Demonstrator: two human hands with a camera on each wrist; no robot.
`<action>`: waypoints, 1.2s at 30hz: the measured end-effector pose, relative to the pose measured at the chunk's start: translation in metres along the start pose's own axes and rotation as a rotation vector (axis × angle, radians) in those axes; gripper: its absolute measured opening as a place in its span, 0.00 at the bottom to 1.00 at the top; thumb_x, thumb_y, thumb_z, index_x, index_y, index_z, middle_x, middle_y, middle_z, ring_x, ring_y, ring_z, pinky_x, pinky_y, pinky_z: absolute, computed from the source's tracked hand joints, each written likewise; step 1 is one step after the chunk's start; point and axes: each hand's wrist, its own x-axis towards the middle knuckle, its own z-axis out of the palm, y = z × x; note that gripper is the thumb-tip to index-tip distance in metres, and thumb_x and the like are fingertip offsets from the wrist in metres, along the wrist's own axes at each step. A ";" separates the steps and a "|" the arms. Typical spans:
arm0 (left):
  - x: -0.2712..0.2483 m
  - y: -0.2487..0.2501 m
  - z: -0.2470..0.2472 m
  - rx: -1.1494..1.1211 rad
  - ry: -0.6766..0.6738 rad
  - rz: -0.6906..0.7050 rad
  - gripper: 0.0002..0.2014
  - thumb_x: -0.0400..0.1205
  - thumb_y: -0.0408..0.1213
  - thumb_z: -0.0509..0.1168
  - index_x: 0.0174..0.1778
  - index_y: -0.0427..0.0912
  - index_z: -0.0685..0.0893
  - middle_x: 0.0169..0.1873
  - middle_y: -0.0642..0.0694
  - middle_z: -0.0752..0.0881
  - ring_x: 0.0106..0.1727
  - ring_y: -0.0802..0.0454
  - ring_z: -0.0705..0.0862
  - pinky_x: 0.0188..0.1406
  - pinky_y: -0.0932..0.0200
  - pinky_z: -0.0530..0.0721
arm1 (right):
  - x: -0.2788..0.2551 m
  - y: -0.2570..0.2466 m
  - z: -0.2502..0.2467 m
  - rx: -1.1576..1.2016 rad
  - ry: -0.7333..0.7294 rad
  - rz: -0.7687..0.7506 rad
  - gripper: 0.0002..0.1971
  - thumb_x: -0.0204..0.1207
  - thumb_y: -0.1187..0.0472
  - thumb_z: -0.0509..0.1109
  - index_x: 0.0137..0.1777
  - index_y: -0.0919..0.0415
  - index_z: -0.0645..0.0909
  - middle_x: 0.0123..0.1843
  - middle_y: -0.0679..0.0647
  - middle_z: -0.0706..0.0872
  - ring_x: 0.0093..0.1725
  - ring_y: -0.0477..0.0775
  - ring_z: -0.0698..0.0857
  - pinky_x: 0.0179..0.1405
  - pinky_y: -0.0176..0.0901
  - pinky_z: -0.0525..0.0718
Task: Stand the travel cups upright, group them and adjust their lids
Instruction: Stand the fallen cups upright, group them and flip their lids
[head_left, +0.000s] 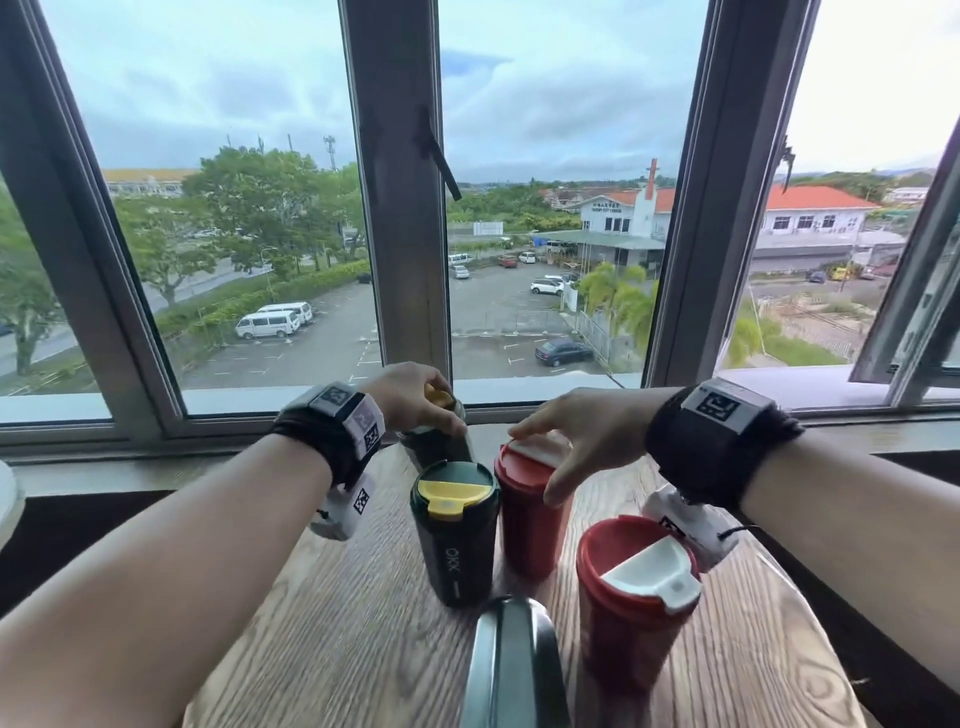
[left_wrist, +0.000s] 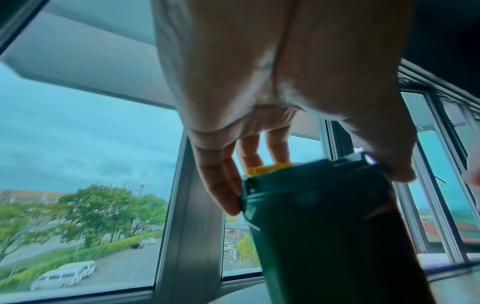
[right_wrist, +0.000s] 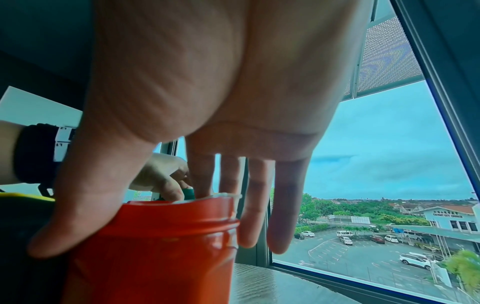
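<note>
Wooden table (head_left: 322, 597) beside windows (head_left: 234, 208)

Four travel cups stand upright, close together on the wooden table (head_left: 332, 623). The far green cup (head_left: 436, 441) has a yellow lid piece and sits nearest the window. Just in front of it stands the near green cup (head_left: 454, 540), yellow flap on top. Beside these, the far red cup (head_left: 524, 519) and the near red cup (head_left: 628, 603) carry white lid flaps.
</note>
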 end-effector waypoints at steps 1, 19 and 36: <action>0.002 0.005 -0.001 0.048 -0.016 0.003 0.31 0.67 0.56 0.82 0.63 0.47 0.86 0.58 0.46 0.87 0.57 0.47 0.84 0.49 0.56 0.83 | 0.000 0.000 0.000 0.002 0.000 0.005 0.51 0.56 0.31 0.82 0.82 0.40 0.72 0.81 0.42 0.76 0.80 0.48 0.74 0.82 0.56 0.71; -0.034 0.025 -0.013 0.074 0.051 0.064 0.30 0.80 0.59 0.69 0.76 0.49 0.79 0.71 0.44 0.84 0.69 0.46 0.82 0.68 0.49 0.79 | -0.008 -0.006 -0.002 0.008 0.010 0.001 0.45 0.66 0.39 0.83 0.83 0.44 0.71 0.82 0.47 0.74 0.80 0.52 0.72 0.76 0.47 0.69; -0.289 0.094 0.100 -0.035 0.200 0.066 0.24 0.74 0.66 0.72 0.65 0.64 0.84 0.60 0.71 0.79 0.63 0.73 0.78 0.66 0.58 0.82 | -0.026 0.001 0.002 0.070 0.031 -0.117 0.34 0.73 0.50 0.82 0.79 0.54 0.77 0.71 0.58 0.83 0.62 0.63 0.86 0.52 0.57 0.93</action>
